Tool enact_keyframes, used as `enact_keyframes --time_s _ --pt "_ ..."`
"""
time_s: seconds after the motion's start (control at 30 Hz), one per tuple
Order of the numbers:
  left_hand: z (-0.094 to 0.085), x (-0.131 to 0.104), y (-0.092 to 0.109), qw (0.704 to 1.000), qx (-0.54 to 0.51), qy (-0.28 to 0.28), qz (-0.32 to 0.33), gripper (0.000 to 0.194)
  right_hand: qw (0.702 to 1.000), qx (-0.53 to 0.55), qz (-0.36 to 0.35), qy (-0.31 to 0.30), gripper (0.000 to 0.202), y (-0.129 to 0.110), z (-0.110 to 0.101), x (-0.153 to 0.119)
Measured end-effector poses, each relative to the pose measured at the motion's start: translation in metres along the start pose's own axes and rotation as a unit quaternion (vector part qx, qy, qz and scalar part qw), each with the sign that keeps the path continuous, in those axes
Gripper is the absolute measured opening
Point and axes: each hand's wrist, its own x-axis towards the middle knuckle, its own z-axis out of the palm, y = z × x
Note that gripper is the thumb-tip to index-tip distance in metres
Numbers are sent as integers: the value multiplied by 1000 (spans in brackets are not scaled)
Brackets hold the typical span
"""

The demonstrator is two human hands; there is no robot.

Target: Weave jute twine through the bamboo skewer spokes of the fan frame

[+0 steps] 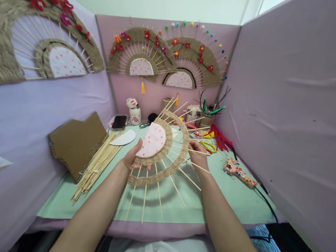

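Note:
Above the green tabletop I hold a half-round fan frame [180, 152] of thin sticks, tilted, with two bands of twine woven through the sticks. Its centre is a white half-circle with pink dots [154, 140]. My left hand [133, 158] grips the frame at that centre, thumb on the front and fingertips showing below. My right hand [198, 153] is closed at the outer twine band, around the stick ends on the right; its fingers are partly hidden. The stick ends stick out past the outer band.
To the left lie a bundle of sticks [98, 164], folded cardboard [76, 139], a white half-circle [124, 137] and a phone [119, 122]. On the right are a patterned glue gun [240, 172], yellow-handled scissors [208, 147] and red strips [220, 137]. Finished fans [146, 37] hang behind.

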Motion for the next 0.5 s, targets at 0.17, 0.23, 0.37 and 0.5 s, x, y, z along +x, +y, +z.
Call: enact_keyframes --time_s 0.17,0.23,0.37,0.5 --pt "-8 -10 5 997 -49 10 61 91 1000 13 12 2 26 1 -3 1" --pt "-13 -15 8 991 -81 -9 104 92 1000 3 20 3 28 2 -5 1" --pt "-16 -20 11 982 -117 -6 148 85 998 -60 19 6 31 3 -6 1" --pt "-13 -20 11 963 -141 41 226 72 985 -173 -3 19 29 7 -7 -1"
